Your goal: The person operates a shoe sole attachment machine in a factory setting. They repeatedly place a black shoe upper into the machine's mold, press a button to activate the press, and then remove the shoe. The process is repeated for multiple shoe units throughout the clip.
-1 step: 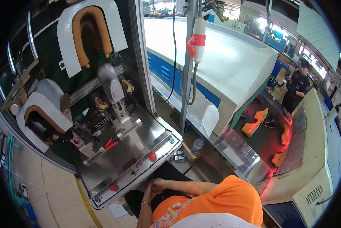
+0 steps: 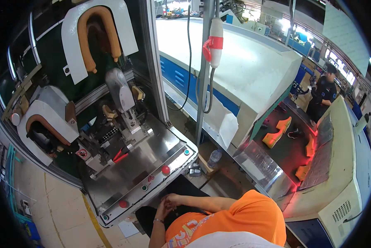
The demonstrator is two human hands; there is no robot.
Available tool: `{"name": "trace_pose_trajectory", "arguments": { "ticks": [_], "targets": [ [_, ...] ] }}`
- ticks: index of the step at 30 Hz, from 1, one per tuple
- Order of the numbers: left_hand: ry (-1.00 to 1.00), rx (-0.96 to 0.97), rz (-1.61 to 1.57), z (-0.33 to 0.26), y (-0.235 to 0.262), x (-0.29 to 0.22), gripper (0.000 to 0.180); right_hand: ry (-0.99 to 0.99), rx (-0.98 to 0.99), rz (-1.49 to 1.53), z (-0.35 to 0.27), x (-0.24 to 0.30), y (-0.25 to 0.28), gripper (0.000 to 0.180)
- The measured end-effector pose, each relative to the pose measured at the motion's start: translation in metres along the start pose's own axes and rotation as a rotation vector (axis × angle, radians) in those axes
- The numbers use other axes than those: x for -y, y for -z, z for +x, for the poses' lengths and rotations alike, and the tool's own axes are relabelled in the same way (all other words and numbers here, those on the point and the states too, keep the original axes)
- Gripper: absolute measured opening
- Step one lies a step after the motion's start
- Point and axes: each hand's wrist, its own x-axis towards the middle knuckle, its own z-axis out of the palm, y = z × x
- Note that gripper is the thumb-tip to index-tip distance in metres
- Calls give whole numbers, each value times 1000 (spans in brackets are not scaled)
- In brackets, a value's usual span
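Note:
In my lap, just off the front edge of the machine table (image 2: 129,197), my two hands rest together. My left hand (image 2: 162,208), with a band on its wrist, is closed against my right hand (image 2: 174,200), whose fingers are also curled. Whether anything lies between them is hidden. In front of me the machine carries a grey metal shoe-shaped form (image 2: 120,89) and a white curved clamp with a brown pad (image 2: 53,126). Red-handled pliers (image 2: 120,155) lie on the metal top, away from my hands. Push buttons, including a red button (image 2: 166,170), line the front rail.
A grey post with a red-and-white plug (image 2: 214,47) stands right of the machine. Beyond it, a conveyor (image 2: 276,155) carries orange-yellow shoe parts (image 2: 277,133) under a red glow. A person in dark clothes (image 2: 322,93) stands behind it. A bottle (image 2: 214,158) is below the post.

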Motion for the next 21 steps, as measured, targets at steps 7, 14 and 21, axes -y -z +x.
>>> {"name": "trace_pose_trajectory", "arguments": {
  "ticks": [7,14,21],
  "targets": [
    [-5,-13,-2,7,17,11,36,6,-97,-18,-26,11,-28,25],
    [-60,-18,12,-15,-14,-8,33,-8,-101,-38,-13,5,-19,26],
    [7,-50,-11,-18,-11,-8,22,-8,-106,-13,-20,5,-26,20]
  ]
}}
